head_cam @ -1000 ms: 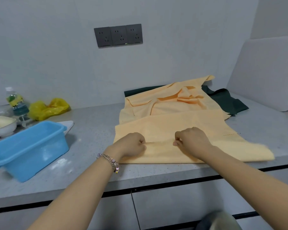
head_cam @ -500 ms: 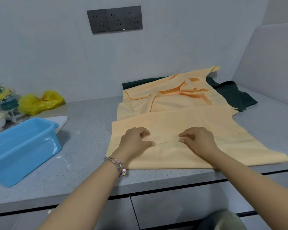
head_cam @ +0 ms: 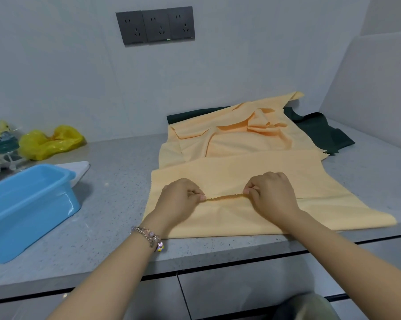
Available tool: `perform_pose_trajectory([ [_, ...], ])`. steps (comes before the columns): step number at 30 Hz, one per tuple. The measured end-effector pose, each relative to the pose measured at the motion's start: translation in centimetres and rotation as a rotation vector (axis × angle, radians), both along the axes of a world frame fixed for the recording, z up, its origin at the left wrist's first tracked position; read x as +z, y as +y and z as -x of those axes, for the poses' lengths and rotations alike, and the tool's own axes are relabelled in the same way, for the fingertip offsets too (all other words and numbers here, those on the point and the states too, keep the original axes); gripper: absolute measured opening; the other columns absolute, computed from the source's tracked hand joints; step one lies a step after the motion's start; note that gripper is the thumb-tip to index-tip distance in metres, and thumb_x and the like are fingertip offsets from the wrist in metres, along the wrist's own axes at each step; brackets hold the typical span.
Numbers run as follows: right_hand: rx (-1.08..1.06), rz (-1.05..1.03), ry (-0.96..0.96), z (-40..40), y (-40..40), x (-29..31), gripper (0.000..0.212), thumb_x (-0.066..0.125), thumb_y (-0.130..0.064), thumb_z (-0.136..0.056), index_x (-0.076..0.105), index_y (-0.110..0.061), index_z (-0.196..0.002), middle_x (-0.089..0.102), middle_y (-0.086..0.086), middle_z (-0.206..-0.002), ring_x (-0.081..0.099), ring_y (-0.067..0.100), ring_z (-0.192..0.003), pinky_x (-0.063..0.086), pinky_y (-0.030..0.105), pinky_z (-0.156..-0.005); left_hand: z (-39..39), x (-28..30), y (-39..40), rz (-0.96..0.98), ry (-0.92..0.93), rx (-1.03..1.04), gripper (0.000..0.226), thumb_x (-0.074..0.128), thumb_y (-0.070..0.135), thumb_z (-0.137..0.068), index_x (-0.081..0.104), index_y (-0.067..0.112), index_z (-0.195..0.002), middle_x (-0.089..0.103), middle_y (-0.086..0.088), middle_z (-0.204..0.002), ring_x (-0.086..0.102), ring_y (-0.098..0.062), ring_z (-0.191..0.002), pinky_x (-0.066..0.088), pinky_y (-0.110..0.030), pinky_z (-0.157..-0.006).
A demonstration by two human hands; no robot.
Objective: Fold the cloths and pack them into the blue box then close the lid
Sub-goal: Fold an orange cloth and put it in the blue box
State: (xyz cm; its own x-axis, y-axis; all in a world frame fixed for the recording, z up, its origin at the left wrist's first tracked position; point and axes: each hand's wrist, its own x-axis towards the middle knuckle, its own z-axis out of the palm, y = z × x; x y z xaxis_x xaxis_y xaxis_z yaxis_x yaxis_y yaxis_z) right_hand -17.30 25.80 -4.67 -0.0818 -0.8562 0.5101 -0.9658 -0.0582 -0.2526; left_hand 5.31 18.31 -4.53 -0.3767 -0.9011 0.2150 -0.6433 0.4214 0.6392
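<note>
Nothing's packed yet: both hands, left hand (head_cam: pixel 180 199) and right hand (head_cam: pixel 272 196), have fingers pinching the orange cloth (head_cam: pixel 264 174) edge mid-fold. Blue box (head_cam: pixel 26 204) sits empty, green cloth (head_cam: pixel 319 132) untouched.

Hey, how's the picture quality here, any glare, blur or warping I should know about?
Head view: soft even light, hands and orange cloth sharp; a glossy highlight on the blue box wall; wide-angle bending curves the counter edge; the bottle at far left is blurred.

Grey counter (head_cam: pixel 116 204), orange cloth (head_cam: pixel 252 172), blue box (head_cam: pixel 26 209)
</note>
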Motion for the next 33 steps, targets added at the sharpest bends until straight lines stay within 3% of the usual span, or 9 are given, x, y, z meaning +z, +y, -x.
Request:
perform_pose_trajectory([
  [6,0.030,-0.057,0.106,-0.3,1.2,0.0,0.018,0.050,-0.032,-0.092,0.067,-0.029,-0.088,0.066,-0.011,-0.082,0.053,0.013,-0.088,0.029,0.027,-0.082,-0.8,0.2,0.7,-0.033,-0.028,-0.062,0.012,0.071,0.025,-0.081,0.072,0.031,-0.071,0.060,0.018,-0.094,0.058,-0.003,-0.090,0.041,-0.016,-0.084],
  [9,0.033,-0.056,0.140,-0.2,1.7,0.1,0.016,0.049,-0.031,-0.091,0.064,-0.030,-0.086,0.065,-0.012,-0.082,0.052,0.013,-0.088,0.027,0.026,-0.080,-0.8,0.6,1.2,0.003,-0.055,-0.079,0.016,0.070,0.027,-0.081,0.070,0.035,-0.067,0.059,0.019,-0.098,0.054,-0.001,-0.095,0.037,-0.026,-0.093],
  [12,0.046,-0.080,0.141,0.0,2.1,0.2,0.015,0.048,-0.029,-0.091,0.062,-0.030,-0.086,0.064,-0.012,-0.083,0.051,0.014,-0.090,0.027,0.026,-0.079,-1.0,0.9,1.7,-0.019,-0.044,-0.107,0.026,0.068,0.028,-0.081,0.065,0.042,-0.059,0.058,0.018,-0.107,0.053,-0.004,-0.102,0.036,-0.026,-0.096],
  [18,0.097,-0.131,0.131,-0.3,3.0,-0.5,0.015,0.044,-0.025,-0.093,0.058,-0.023,-0.090,0.061,-0.009,-0.089,0.051,0.018,-0.089,0.029,0.026,-0.077,-1.4,0.0,2.1,-0.066,-0.088,-0.166,0.010,0.066,0.027,-0.080,0.067,0.026,-0.070,0.055,0.019,-0.110,0.050,0.012,-0.098,0.030,-0.004,-0.079],
  [24,0.163,-0.198,0.094,-0.5,3.9,-0.6,0.018,0.041,-0.025,-0.095,0.059,-0.021,-0.096,0.055,-0.006,-0.096,0.050,0.019,-0.092,0.036,0.030,-0.077,-1.2,0.1,2.4,-0.052,-0.126,-0.197,0.011,0.063,0.032,-0.081,0.064,0.024,-0.073,0.054,0.016,-0.108,0.053,-0.001,-0.103,0.039,-0.018,-0.088],
  [27,0.152,-0.211,0.033,-0.1,4.5,-0.3,0.022,0.047,-0.040,-0.092,0.059,-0.025,-0.101,0.056,-0.008,-0.098,0.051,0.017,-0.095,0.038,0.029,-0.079,-0.8,0.3,3.1,0.011,-0.150,-0.234,0.008,0.063,0.037,-0.080,0.066,0.030,-0.078,0.055,0.018,-0.104,0.046,-0.001,-0.105,0.032,-0.022,-0.093],
  [29,0.090,-0.270,0.129,0.3,4.7,-0.4,0.035,0.044,-0.055,-0.089,0.054,-0.029,-0.111,0.053,-0.010,-0.107,0.048,0.016,-0.102,0.038,0.029,-0.083,-0.5,0.5,3.5,0.055,-0.192,-0.288,0.007,0.065,0.036,-0.081,0.068,0.032,-0.086,0.056,0.018,-0.101,0.042,-0.001,-0.106,0.027,-0.022,-0.095],
  [33,0.011,-0.254,0.265,0.4,5.4,-1.0,0.049,0.036,-0.066,-0.086,0.050,-0.031,-0.118,0.050,-0.009,-0.112,0.043,0.014,-0.106,0.037,0.026,-0.078,0.1,1.0,4.1,0.016,-0.225,-0.308,0.025,0.066,0.039,-0.083,0.066,0.028,-0.105,0.054,0.011,-0.105,0.049,-0.006,-0.105,0.040,-0.023,-0.096],
])
